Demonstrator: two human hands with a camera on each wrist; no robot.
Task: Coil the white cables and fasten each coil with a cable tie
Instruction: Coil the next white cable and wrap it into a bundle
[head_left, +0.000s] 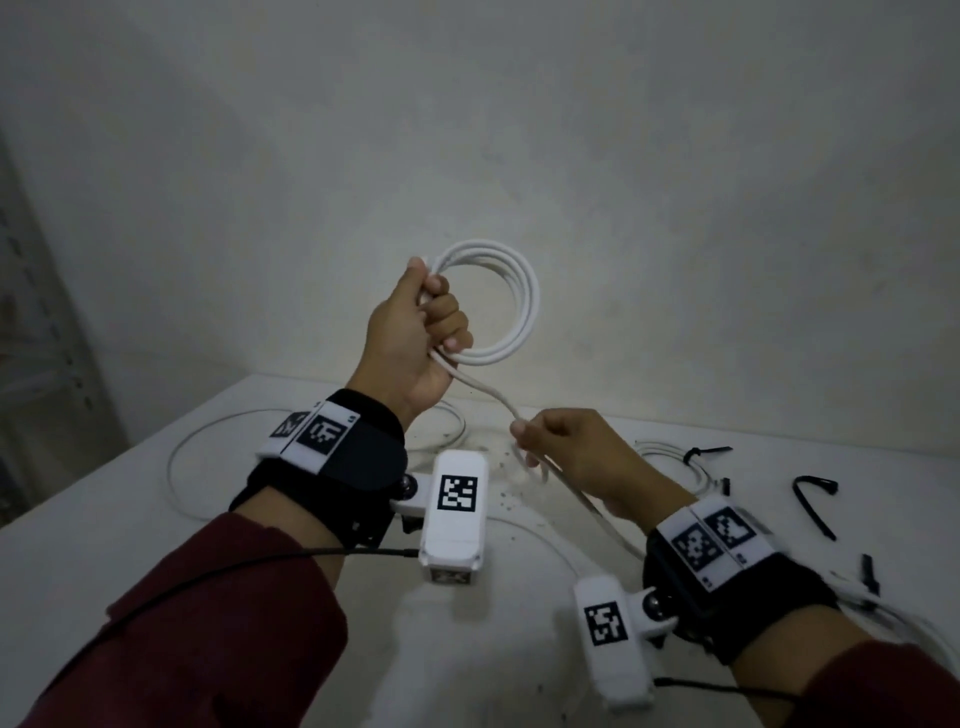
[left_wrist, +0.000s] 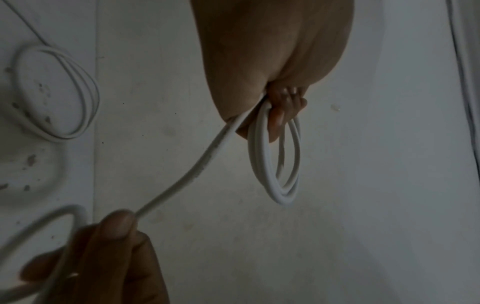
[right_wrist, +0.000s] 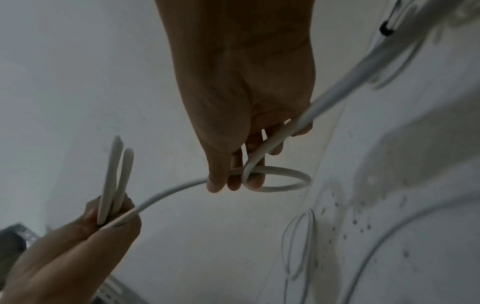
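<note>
My left hand (head_left: 426, 322) is raised above the table and grips a coil of white cable (head_left: 519, 291) of several loops, also seen edge-on as the coil (left_wrist: 275, 164). From that fist a free length of the cable (head_left: 493, 395) runs down to my right hand (head_left: 545, 441), which pinches it between thumb and fingers. In the right wrist view the cable (right_wrist: 272, 179) curls in a small loop around my fingers (right_wrist: 233, 174). The rest of the cable trails past my right wrist to the table.
A thin white cable (head_left: 218, 431) lies in loose loops on the white table (head_left: 156, 561) at the left. Black cable ties (head_left: 815, 499) lie at the right, and a tied white coil (head_left: 680, 462) sits behind my right hand. A wall stands close behind.
</note>
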